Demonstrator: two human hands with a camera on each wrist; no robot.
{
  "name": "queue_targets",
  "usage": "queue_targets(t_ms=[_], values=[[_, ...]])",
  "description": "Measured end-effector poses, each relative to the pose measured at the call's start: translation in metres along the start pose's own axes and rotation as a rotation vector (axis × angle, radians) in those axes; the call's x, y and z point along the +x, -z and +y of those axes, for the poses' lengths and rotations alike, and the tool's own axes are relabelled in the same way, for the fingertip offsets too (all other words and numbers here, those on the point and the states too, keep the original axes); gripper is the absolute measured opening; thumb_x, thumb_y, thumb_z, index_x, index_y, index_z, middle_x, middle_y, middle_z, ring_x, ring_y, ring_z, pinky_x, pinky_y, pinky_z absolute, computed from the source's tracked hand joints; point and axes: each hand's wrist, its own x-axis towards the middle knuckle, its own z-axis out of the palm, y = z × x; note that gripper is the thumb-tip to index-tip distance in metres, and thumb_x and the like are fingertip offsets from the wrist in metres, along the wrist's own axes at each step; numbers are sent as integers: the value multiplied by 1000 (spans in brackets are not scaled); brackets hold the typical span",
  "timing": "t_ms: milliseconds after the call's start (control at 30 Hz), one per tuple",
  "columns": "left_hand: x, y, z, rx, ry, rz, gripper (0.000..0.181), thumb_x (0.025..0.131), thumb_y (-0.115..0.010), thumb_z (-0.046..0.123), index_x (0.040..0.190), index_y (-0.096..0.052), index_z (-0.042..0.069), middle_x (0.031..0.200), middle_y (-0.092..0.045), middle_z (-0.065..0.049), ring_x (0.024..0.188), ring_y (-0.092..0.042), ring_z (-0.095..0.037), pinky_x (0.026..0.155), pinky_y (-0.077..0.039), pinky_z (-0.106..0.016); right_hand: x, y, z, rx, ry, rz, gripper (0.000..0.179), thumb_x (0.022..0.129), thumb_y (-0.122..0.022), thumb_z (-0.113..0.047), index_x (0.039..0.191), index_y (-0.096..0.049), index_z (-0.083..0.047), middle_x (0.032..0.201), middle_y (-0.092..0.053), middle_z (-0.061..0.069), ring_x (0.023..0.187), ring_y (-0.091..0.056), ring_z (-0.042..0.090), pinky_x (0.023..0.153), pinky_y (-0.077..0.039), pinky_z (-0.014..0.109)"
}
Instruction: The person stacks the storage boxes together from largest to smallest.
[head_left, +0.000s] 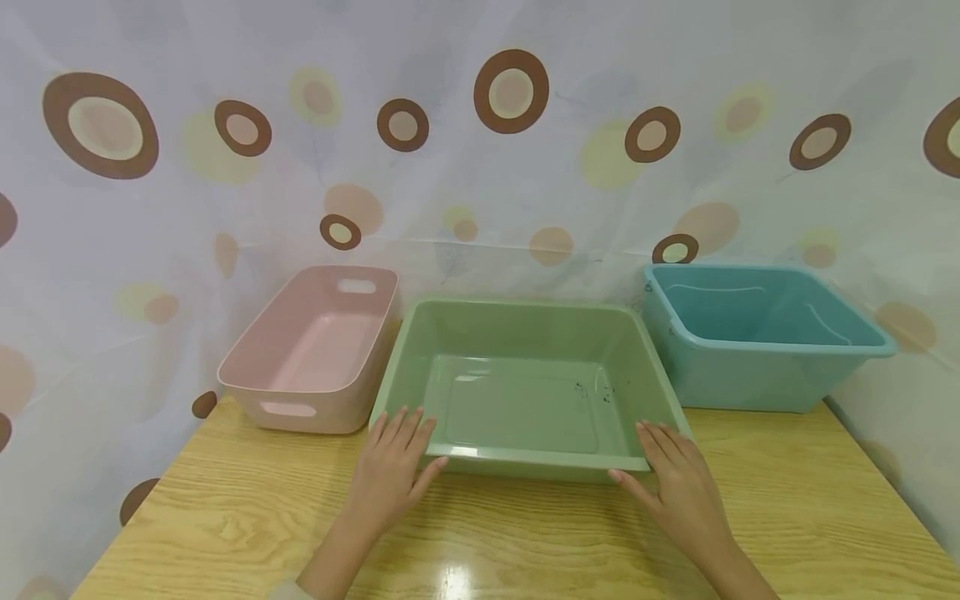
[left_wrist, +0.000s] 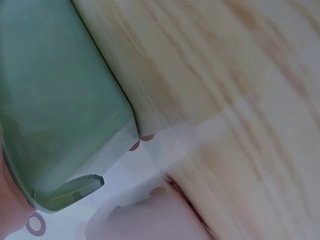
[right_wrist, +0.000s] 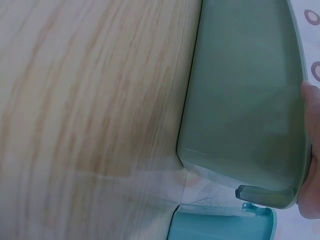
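One pink oblong plastic basket [head_left: 330, 342] stands leftmost; at centre, left hand [head_left: 390, 468] and right hand [head_left: 678, 477] rest, fingers straight, on near corners of a green rectangular plastic basin [head_left: 517, 408]; rightmost is a blue rectangular plastic tub [head_left: 750, 375].

Plain Pastels, Ringed Backdrop [head_left: 450, 50]

The basin [head_left: 517, 408] is plain sage green, with small dark flecks [head_left: 608, 393] towards 3 o'clock on its floor. At 9 o'clock from it, a bin [head_left: 322, 354] is solid pale pink; at 3 o'clock, a tub [head_left: 757, 379] is solid turquoise blue. The table [head_left: 525, 537] is yellowish tan, streaked with darker wood grain. The backdrop is whitish, scattered with brown rings round cream or pinkish centres, plus peach and pale yellow discs; one small ring [head_left: 675, 249] at about 2 o'clock from the basin has a pale green centre.
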Motion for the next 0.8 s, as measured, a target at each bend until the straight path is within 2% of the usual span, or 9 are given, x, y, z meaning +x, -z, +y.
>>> queue_targets(t_ms=[200, 467, 800], values=[[-1, 0, 1, -9, -11, 44, 66, 96, -18, 53, 117, -59, 6, 120, -60, -16, 112, -55, -35, 99, -39, -52, -1, 1, -1, -4, 9, 4, 69, 76, -66, -46, 117, -56, 9, 117, -59, 24, 109, -52, 39, 94, -35, 49], [-3, 0, 2, -23, -12, 57, 63, 96, -22, 52, 117, -59, 6, 119, -60, -17, 112, -54, -36, 99, -39, -53, -3, 2, -2, -8, -16, -6, 69, 76, -67, -46, 117, -56, 9, 118, -58, 23, 111, -50, 38, 96, -33, 43], [-4, 0, 4, -21, -12, 72, 66, 96, -19, 53, 116, -60, 5, 118, -60, -17, 112, -54, -37, 98, -39, -53, -5, 2, -1, -4, -16, 2, 69, 73, -69, -43, 117, -56, 9, 118, -58, 24, 110, -50, 40, 92, -35, 48]])
